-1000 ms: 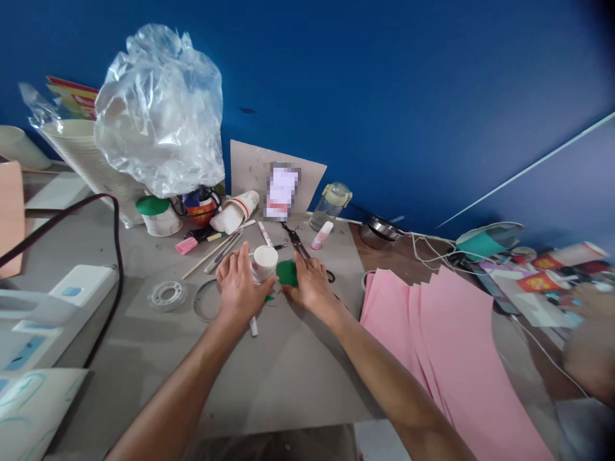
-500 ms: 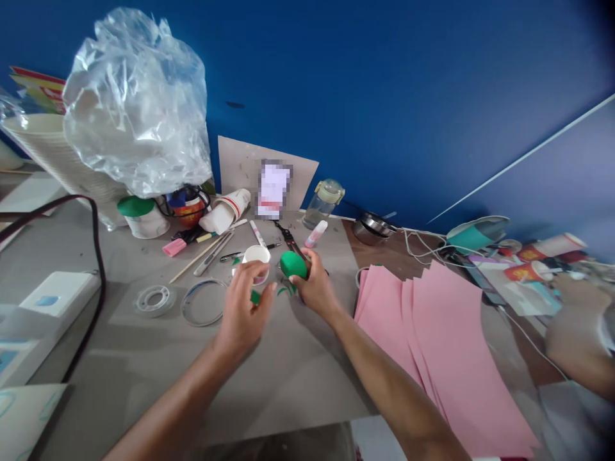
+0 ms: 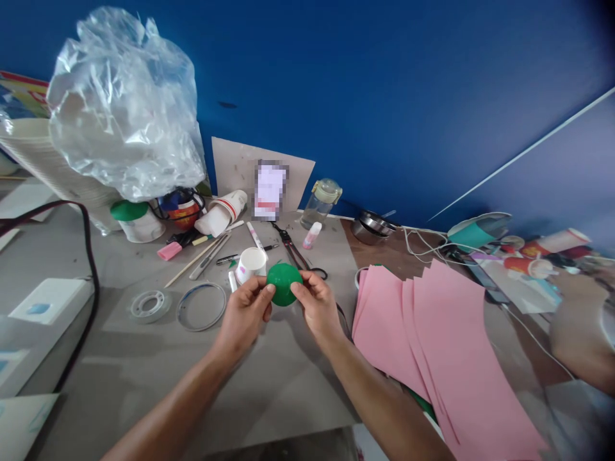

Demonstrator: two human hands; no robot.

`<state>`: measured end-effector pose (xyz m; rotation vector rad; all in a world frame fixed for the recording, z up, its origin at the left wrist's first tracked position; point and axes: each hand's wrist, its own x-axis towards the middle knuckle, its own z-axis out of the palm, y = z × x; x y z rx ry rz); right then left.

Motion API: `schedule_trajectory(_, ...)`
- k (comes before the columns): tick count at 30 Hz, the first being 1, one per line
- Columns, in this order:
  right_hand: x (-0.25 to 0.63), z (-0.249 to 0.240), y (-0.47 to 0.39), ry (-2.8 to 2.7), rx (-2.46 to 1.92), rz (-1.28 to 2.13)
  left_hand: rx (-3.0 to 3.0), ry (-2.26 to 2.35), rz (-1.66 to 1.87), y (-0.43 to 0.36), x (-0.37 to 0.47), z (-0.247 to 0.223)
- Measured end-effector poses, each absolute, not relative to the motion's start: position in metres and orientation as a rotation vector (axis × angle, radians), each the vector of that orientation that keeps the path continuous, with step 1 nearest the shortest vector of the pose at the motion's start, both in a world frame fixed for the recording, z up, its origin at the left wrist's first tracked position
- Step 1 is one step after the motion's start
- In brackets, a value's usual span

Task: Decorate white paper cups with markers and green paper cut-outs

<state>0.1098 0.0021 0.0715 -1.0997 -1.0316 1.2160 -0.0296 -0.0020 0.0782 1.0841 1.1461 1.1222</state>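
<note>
Between my hands is a round green paper disc [image 3: 284, 284], held above the grey table. My left hand [image 3: 245, 307] pinches its left edge between thumb and fingers. At the right edge, my right hand [image 3: 318, 306] grips it the same way. Just behind my left fingers stands a white paper cup [image 3: 252, 264] with a purple mark on its side. A pair of scissors [image 3: 293, 248] lies behind the disc, and a glue stick [image 3: 312, 235] stands nearby.
Pink paper sheets [image 3: 432, 339] lie stacked at the right. A tape roll [image 3: 148, 306] and a grey ring [image 3: 202, 307] rest at the left. Behind stand a propped phone [image 3: 270, 191], a glass bottle [image 3: 321, 203] and a plastic bag [image 3: 127, 109]. A co-worker's arm [image 3: 579, 326] is at far right.
My left hand has moved from beside the white cup to the green disc and closed on its edge. The disc now faces me, held by both hands slightly lower and further left.
</note>
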Motion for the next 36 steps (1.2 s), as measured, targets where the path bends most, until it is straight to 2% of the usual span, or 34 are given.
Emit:
schedule_trajectory(5,0.114,0.069,-0.001,-1.196,-1.163,0.914,1.071,1.15,1.086,-0.004,-0.027,0.075)
schedule_trajectory(11,0.119,0.066,-0.002,-1.42,-1.133,1.081,1.118,1.215,1.097,0.001,-0.028,0.071)
schedule_trajectory(21,0.133,0.081,0.003,-1.993,-1.228,0.572,1.35,1.174,1.054,0.005,-0.038,0.067)
schedule_trajectory(26,0.143,0.081,0.007,-2.174,-1.157,0.528,1.19,1.097,0.844,0.008,-0.042,0.068)
schedule_trajectory(31,0.147,0.084,0.008,-2.383,-1.041,0.495,1.328,1.113,0.721,0.009,-0.042,0.068)
schedule_trajectory(36,0.152,0.086,0.01,-2.436,-1.21,0.686,1.491,1.109,0.653,0.008,-0.043,0.065)
